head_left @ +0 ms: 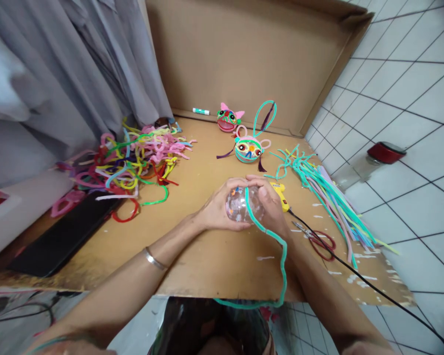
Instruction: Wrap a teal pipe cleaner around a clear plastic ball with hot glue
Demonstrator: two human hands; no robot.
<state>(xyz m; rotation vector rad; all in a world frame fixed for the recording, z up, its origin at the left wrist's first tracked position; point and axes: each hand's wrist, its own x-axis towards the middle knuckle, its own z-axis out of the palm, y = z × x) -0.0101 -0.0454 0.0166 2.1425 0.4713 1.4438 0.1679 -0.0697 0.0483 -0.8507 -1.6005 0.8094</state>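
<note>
Between my two hands is a clear plastic ball (238,206) with small coloured marks on it. My left hand (219,204) wraps round its left side, thumb below and fingers over the top. My right hand (272,204) closes round the right side. A teal pipe cleaner (270,232) lies against the front of the ball, passes by my right hand and dangles in a loop below the table edge. Beyond my hands stand a teal-and-pink animal-face ornament (249,149) with tassels and a smaller pink-eared one (227,118).
Loose pipe cleaners (144,158) are heaped at the left beside a black flat object (68,231). On the right lie a bundle of straight pipe cleaners (329,197), red-handled scissors (320,244) and a yellow glue gun (281,196) with a black cord. A glue stick (201,111) lies at the back.
</note>
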